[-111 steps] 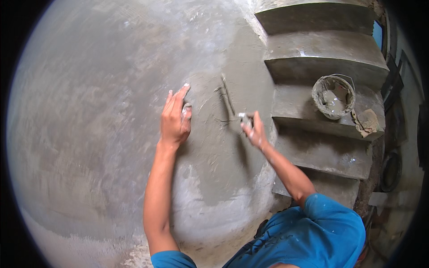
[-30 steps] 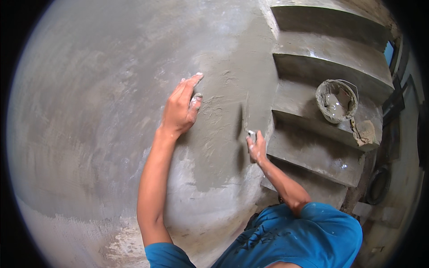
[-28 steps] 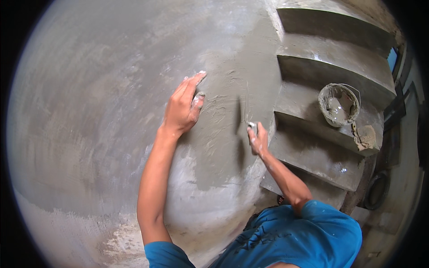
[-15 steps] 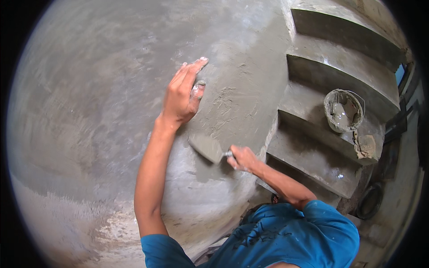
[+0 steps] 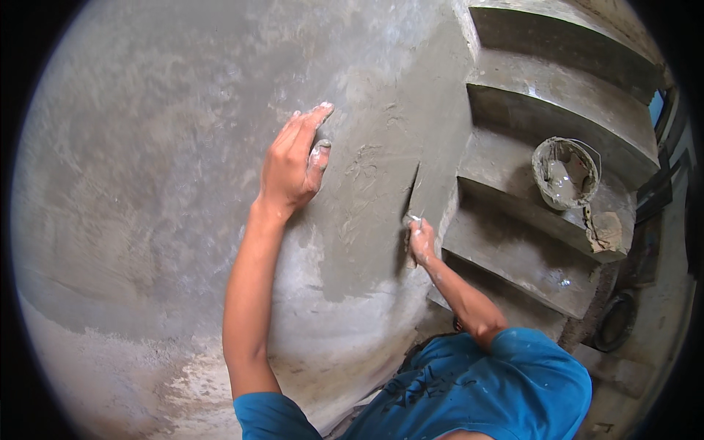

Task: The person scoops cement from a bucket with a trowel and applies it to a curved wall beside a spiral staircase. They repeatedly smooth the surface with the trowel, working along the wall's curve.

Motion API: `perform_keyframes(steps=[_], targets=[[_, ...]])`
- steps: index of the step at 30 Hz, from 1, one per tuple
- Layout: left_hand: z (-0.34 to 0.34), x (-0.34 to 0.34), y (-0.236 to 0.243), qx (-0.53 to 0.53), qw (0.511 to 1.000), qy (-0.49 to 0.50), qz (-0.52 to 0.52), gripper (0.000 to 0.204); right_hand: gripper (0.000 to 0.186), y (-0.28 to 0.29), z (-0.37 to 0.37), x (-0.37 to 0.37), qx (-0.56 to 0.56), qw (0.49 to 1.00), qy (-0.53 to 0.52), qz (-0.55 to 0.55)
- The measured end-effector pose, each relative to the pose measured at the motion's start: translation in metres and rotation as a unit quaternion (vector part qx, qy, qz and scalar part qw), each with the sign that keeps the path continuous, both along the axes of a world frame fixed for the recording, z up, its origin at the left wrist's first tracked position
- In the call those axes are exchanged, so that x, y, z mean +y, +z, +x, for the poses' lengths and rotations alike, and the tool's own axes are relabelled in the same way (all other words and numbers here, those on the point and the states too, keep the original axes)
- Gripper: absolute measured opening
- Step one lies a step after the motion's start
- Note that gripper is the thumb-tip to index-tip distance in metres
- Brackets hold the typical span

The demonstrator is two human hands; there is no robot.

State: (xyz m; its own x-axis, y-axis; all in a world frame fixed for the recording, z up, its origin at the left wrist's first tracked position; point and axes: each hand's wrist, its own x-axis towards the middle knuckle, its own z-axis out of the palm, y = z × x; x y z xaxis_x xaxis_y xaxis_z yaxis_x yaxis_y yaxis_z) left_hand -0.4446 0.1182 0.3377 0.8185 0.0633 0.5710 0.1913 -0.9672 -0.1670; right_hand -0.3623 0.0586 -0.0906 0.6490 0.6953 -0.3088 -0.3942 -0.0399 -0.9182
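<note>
My right hand (image 5: 422,240) is closed round the handle of a trowel, whose blade (image 5: 413,188) stands almost edge-on to me against the grey wall (image 5: 161,154). Under and left of it spreads a darker patch of wet cement plaster (image 5: 359,246), rough with ridges in its middle. To the left of this patch, my left hand (image 5: 292,163) lies at the wall with stretched fingers and holds nothing. Grey cement coats its fingertips and thumb. Whether its palm presses on the wall is hidden.
Concrete steps (image 5: 513,154) climb along the wall's right side. A cement-smeared bucket (image 5: 541,183) with a wire handle stands on one step, grey mix inside. Beside it lies a cement-caked flat piece (image 5: 606,232). A black ring-shaped object (image 5: 614,321) is at the lower right.
My right hand has moved right and up along the wall with the trowel, and the blade has turned from broadside to edge-on. My left hand stays nearly in place.
</note>
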Motion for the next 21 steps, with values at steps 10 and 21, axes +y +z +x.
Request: perform_keyframes(steps=[10, 21], targets=[[0.001, 0.002, -0.003, 0.022, 1.0, 0.011, 0.011, 0.051, 0.031, 0.114, -0.087, -0.024, -0.267, 0.957, 0.026, 0.114], [0.0, -0.003, -0.003, 0.047, 0.998, 0.023, 0.018, 0.054, 0.023, 0.046, -0.085, -0.068, -0.445, 0.866, 0.132, 0.189]])
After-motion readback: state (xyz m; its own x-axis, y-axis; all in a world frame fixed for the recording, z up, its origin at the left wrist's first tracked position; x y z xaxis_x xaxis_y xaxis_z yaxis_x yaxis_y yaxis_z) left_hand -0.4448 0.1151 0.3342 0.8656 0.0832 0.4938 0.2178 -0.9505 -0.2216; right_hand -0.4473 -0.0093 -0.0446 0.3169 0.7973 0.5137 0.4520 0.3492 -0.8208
